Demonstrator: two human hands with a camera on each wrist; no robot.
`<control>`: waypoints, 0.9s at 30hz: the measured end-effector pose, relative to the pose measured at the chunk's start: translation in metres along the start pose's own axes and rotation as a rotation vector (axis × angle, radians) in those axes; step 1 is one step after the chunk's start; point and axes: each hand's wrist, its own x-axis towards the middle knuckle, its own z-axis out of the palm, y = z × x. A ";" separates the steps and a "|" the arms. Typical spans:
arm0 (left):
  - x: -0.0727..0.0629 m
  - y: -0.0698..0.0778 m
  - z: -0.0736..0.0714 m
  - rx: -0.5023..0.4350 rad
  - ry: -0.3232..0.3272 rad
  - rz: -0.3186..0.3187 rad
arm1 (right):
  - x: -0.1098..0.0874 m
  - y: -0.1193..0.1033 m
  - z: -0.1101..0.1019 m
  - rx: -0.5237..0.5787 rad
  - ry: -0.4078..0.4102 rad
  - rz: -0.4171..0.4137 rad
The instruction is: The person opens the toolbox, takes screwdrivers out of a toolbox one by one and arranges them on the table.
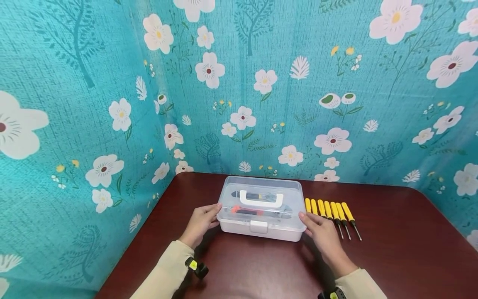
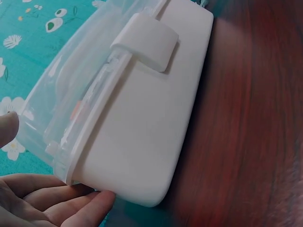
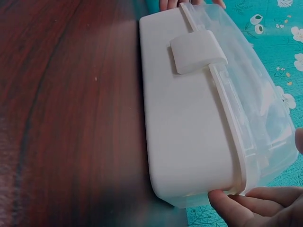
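Observation:
A white plastic toolbox with a clear lid sits on the table, its front latch pressed flat against the front wall. Through the lid, blurred tools show, one with orange-red parts. My left hand grips the box's left end, thumb by the lid and fingers under the lid's rim. At the opposite end my right hand holds the box the same way, its fingers against the side wall. A white carrying handle lies on the lid.
Several screwdrivers with yellow handles lie in a row right of the box, partly hidden by my right hand. The dark red-brown table ends at a teal flowered cloth behind and at the left.

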 end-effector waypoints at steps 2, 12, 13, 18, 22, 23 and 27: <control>0.003 -0.002 0.000 -0.006 -0.001 0.002 | 0.003 0.001 0.001 -0.001 -0.004 -0.003; 0.019 0.001 0.002 -0.001 -0.002 -0.016 | 0.022 -0.001 0.001 0.004 -0.018 0.013; 0.021 0.001 0.002 0.005 -0.003 -0.017 | 0.024 -0.001 0.001 0.003 -0.020 0.013; 0.030 -0.001 0.004 0.017 0.019 -0.023 | 0.034 -0.003 0.002 -0.004 -0.039 0.012; 0.037 -0.002 0.005 0.021 0.026 -0.023 | 0.042 -0.004 0.001 -0.003 -0.051 0.014; 0.039 -0.001 0.006 0.023 0.024 -0.020 | 0.044 -0.005 0.001 0.001 -0.052 0.016; 0.047 0.001 0.007 0.032 0.028 -0.024 | 0.052 -0.006 0.000 0.015 -0.061 0.020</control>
